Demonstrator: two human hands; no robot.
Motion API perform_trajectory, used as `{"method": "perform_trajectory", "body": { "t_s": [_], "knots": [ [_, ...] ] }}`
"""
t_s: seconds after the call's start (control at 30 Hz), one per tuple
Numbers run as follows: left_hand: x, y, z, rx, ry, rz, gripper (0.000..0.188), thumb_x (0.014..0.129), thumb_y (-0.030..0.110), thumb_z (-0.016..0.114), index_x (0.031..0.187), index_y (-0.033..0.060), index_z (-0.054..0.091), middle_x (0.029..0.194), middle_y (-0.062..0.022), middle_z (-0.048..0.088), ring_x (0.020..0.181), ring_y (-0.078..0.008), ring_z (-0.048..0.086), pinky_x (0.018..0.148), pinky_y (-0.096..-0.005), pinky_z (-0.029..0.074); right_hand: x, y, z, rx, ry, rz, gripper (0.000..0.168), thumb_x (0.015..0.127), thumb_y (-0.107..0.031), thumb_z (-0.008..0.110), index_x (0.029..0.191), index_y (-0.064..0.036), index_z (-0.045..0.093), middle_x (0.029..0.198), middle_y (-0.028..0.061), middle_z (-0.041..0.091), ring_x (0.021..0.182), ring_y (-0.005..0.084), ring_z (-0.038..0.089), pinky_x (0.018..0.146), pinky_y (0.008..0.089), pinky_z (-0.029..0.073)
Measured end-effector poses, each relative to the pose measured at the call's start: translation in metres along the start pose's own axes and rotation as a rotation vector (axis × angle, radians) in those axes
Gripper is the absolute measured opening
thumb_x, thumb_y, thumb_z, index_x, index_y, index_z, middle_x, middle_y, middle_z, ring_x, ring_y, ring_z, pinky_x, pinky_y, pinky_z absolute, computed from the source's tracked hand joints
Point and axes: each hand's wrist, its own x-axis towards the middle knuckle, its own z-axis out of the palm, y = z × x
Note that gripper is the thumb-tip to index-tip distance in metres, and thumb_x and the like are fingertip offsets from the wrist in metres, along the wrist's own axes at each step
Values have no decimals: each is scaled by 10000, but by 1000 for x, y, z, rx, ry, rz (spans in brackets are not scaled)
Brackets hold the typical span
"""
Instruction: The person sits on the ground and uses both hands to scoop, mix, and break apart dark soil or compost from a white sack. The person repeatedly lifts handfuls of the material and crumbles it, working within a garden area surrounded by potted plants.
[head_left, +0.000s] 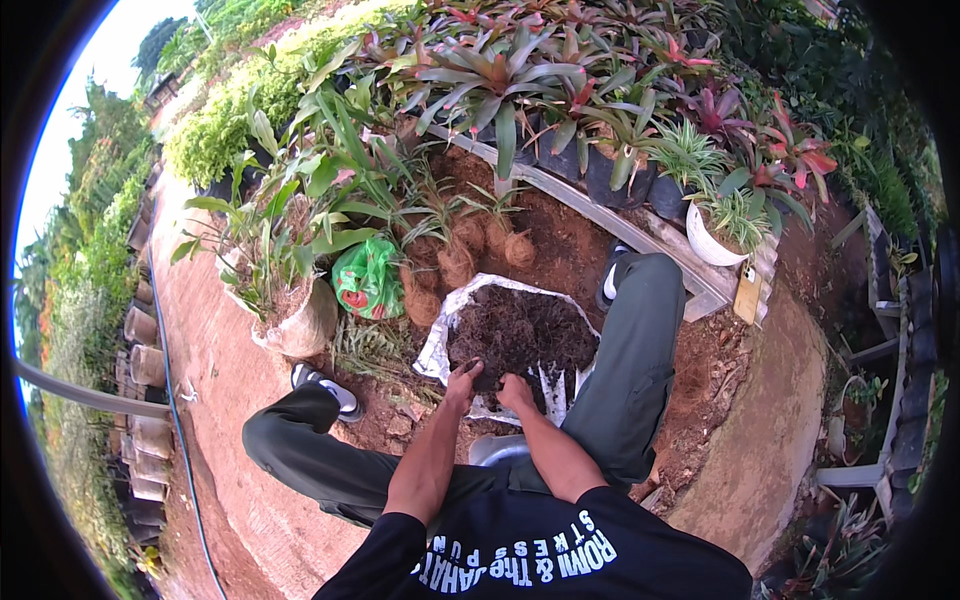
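Between my knees, a white plastic sack (433, 352) lies spread on the ground with a heap of dark, fibrous potting mix (525, 322) on it. My left hand (463, 382) is at the heap's near left edge, its thumb and fingers around a dark clump of the mix (486, 381). Close beside it, my right hand (516, 392) has curled fingers and touches the near edge of the heap. Whatever is inside its fingers is hidden. Several fibre-wrapped root balls (455, 262) with plants stand just beyond the sack.
A green plastic bag (368, 279) and a pale sack of leafy plants (300, 322) stand on the left. Beyond the root balls runs a metal rail (570, 195), with potted bromeliads (499, 79) behind. A white pot (712, 236) and a phone (747, 295) are on the right. A hose (171, 390) crosses the path.
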Motion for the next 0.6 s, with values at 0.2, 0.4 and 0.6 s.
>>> {"method": "perform_trajectory", "body": {
  "t_s": [0.2, 0.4, 0.6],
  "knots": [
    [-5, 5, -1, 50, 19, -6, 268, 824, 137, 691, 1079, 69, 639, 851, -35, 660, 638, -112, 615, 479, -221, 447, -3, -2, -3, 29, -22, 10, 372, 732, -148, 687, 1096, -104, 628, 1094, 176, 627, 1045, 337, 590, 894, 417, 480],
    [-2, 1, 1, 60, 51, -6, 204, 807, 230, 720, 946, 112, 629, 706, 15, 604, 377, -58, 402, 312, -213, 242, -3, -2, -4, 12, -55, 14, 408, 731, -162, 705, 1126, -125, 608, 1113, 166, 623, 1057, 330, 586, 901, 410, 475],
    [3, -2, 0, 10, 40, 38, 217, 808, 216, 722, 948, 79, 630, 779, -10, 636, 506, -100, 535, 395, -236, 368, 2, 3, 2, 2, -57, -35, 444, 722, -161, 719, 1148, -132, 595, 1133, 162, 617, 1075, 324, 577, 906, 404, 472]
  ]
}}
